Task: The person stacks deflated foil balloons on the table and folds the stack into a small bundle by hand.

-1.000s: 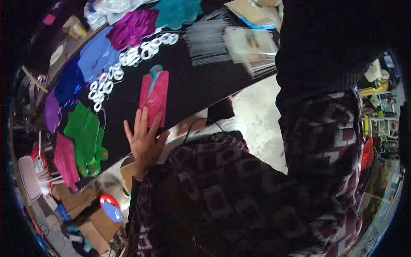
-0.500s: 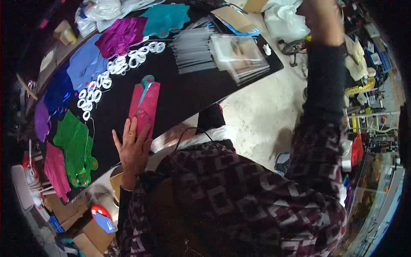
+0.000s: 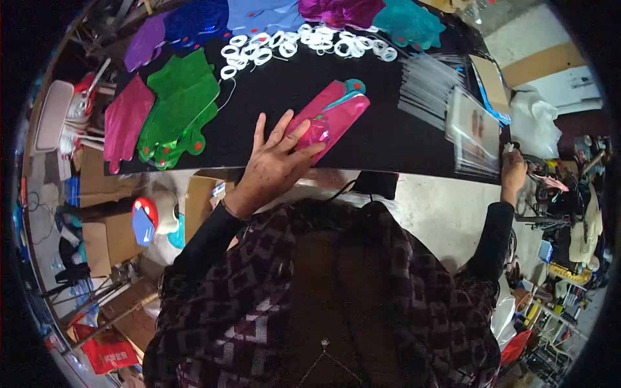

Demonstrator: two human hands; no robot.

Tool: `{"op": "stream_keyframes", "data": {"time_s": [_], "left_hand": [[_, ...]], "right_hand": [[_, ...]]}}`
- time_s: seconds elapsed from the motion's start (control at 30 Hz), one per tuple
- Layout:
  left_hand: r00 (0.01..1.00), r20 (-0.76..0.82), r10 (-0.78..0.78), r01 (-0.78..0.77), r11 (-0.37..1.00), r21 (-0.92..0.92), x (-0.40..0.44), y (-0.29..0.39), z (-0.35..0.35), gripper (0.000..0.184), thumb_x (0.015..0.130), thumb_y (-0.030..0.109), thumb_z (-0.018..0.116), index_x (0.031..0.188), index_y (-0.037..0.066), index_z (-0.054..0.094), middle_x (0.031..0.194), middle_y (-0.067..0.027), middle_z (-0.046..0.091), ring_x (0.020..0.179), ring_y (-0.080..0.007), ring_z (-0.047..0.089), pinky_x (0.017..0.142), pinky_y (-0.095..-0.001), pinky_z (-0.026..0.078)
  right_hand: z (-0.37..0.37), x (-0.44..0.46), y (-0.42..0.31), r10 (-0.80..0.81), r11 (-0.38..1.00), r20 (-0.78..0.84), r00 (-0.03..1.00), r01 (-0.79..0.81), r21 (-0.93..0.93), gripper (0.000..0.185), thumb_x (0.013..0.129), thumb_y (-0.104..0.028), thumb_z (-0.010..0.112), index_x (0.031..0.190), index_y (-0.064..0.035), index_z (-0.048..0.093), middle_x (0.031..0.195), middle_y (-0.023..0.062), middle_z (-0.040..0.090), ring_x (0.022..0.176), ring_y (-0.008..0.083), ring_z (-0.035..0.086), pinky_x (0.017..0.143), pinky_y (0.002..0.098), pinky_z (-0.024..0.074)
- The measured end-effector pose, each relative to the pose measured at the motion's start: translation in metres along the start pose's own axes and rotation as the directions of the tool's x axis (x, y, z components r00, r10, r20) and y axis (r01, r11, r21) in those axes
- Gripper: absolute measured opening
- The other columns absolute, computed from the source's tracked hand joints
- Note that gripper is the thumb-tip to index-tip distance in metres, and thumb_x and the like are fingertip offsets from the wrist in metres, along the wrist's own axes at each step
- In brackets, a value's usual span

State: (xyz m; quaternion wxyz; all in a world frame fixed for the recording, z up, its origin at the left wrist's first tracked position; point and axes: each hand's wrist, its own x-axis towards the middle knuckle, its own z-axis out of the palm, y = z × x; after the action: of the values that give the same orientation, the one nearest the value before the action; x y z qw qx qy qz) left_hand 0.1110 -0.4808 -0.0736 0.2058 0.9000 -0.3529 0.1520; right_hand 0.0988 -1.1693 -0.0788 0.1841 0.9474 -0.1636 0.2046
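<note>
A folded pink foil piece, seemingly a flat balloon [image 3: 347, 120], lies slantwise on the black table, with a teal end bearing a red dot at its top. My left hand [image 3: 275, 161] rests on its lower part, fingers spread and stretched out. At the table's right corner, my right hand [image 3: 515, 173] has its fingers closed around a small white thing [image 3: 509, 147], too small to name. Beside that hand lies a stack of clear plastic sleeves [image 3: 474, 129]. A bundle of thin clear sticks [image 3: 432, 87] is left of the sleeves.
White ribbon rings [image 3: 288, 46] run along the table's back. Around them lie flat foil pieces: green [image 3: 181, 103], pink [image 3: 129, 123], blue [image 3: 259, 16], magenta [image 3: 339, 11] and teal [image 3: 411, 26]. A white plastic bag [image 3: 535, 123] sits beyond the right edge. A red-and-white stool [image 3: 147, 216] stands below left.
My view has turned, shifting the table. My right hand has come down from the upper right to the small white thing at the corner. My left hand stays on the pink foil piece.
</note>
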Motion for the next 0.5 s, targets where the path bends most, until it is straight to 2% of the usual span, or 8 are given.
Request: {"op": "stream_keyframes", "data": {"time_s": [0.07,0.17,0.23,0.27,0.3,0.37,0.4,0.5], "left_hand": [[1.000,0.000,0.011,-0.011,1.000,0.018,-0.001,0.002,0.000,0.042,0.084,0.026,0.078,0.126,0.024,0.072,0.150,-0.0053,0.054,0.148,-0.0363,0.041,0.123,-0.0680,0.015],[1.000,0.009,-0.009,0.009,1.000,-0.009,0.002,0.003,-0.002,0.041,0.085,0.024,0.077,0.126,0.024,0.072,0.152,-0.0042,0.053,0.150,-0.0367,0.039,0.124,-0.0663,0.016],[1.000,0.023,-0.014,0.015,0.999,-0.038,0.000,0.003,-0.003,0.041,0.086,0.022,0.077,0.126,0.024,0.072,0.154,-0.0032,0.053,0.151,-0.0371,0.036,0.124,-0.0645,0.018],[0.999,0.029,-0.014,0.016,0.999,-0.040,-0.001,0.003,-0.002,0.041,0.086,0.022,0.077,0.126,0.024,0.072,0.154,-0.0032,0.053,0.151,-0.0371,0.036,0.124,-0.0645,0.018],[1.000,0.019,-0.005,0.005,0.999,-0.032,-0.001,0.003,-0.001,0.040,0.085,0.023,0.077,0.125,0.024,0.073,0.153,-0.0044,0.052,0.151,-0.0371,0.036,0.124,-0.0642,0.018],[1.000,-0.009,0.012,-0.012,1.000,-0.014,0.001,0.003,0.002,0.039,0.084,0.024,0.077,0.123,0.023,0.073,0.152,-0.0070,0.052,0.151,-0.0373,0.036,0.125,-0.0637,0.019],[1.000,-0.022,0.017,-0.017,1.000,-0.004,0.001,0.003,0.004,0.039,0.083,0.025,0.077,0.122,0.022,0.073,0.151,-0.0083,0.052,0.151,-0.0373,0.035,0.125,-0.0635,0.019],[0.999,-0.016,-0.050,0.049,0.998,-0.039,0.001,0.013,0.006,0.037,0.085,0.024,0.076,0.121,0.021,0.073,0.153,-0.0086,0.052,0.152,-0.0374,0.034,0.124,-0.0628,0.022]], "right_hand": [[0.000,0.005,0.006,-0.054,0.998,-0.013,0.998,0.053,-0.044,0.021,0.094,-0.031,0.065,0.098,-0.0126,0.075,0.100,0.0099,0.072,0.087,0.0351,0.066,0.080,0.0423,0.0530],[-0.083,0.015,-0.085,-0.056,0.971,-0.150,0.987,0.018,-0.239,0.025,0.092,-0.028,0.069,0.110,-0.0108,0.072,0.107,0.0099,0.072,0.093,0.0333,0.067,0.083,0.0434,0.0527],[-0.123,0.021,-0.155,-0.291,0.846,-0.321,0.901,0.399,0.354,0.038,0.089,-0.021,0.073,0.122,-0.0068,0.065,0.120,0.0101,0.070,0.109,0.0315,0.066,0.090,0.0457,0.0522],[-0.147,0.008,-0.208,-0.236,0.815,-0.062,0.970,0.232,0.531,0.052,0.087,-0.014,0.075,0.135,-0.0055,0.059,0.137,0.0111,0.064,0.126,0.0308,0.059,0.103,0.0458,0.0483],[-0.162,-0.010,-0.247,-0.438,0.713,-0.159,0.885,0.450,0.538,0.056,0.089,-0.012,0.073,0.143,-0.0070,0.057,0.148,0.0134,0.056,0.135,0.0308,0.053,0.110,0.0432,0.0435],[-0.189,-0.024,-0.318,-0.674,0.164,-0.378,0.635,0.627,0.761,0.060,0.097,-0.033,0.066,0.151,-0.0107,0.052,0.155,0.0116,0.051,0.143,0.0276,0.046,0.118,0.0440,0.0338],[-0.193,-0.040,-0.342,-0.773,0.291,-0.298,0.560,0.730,0.618,0.066,0.098,-0.041,0.062,0.154,-0.0107,0.047,0.159,0.0105,0.047,0.152,0.0257,0.036,0.124,0.0436,0.0247],[-0.196,-0.056,-0.396,-0.848,0.078,-0.343,0.403,0.736,0.673,0.080,0.098,-0.058,0.052,0.159,-0.0082,0.036,0.165,0.0121,0.038,0.156,0.0264,0.027,0.129,0.0474,0.0120]]}}
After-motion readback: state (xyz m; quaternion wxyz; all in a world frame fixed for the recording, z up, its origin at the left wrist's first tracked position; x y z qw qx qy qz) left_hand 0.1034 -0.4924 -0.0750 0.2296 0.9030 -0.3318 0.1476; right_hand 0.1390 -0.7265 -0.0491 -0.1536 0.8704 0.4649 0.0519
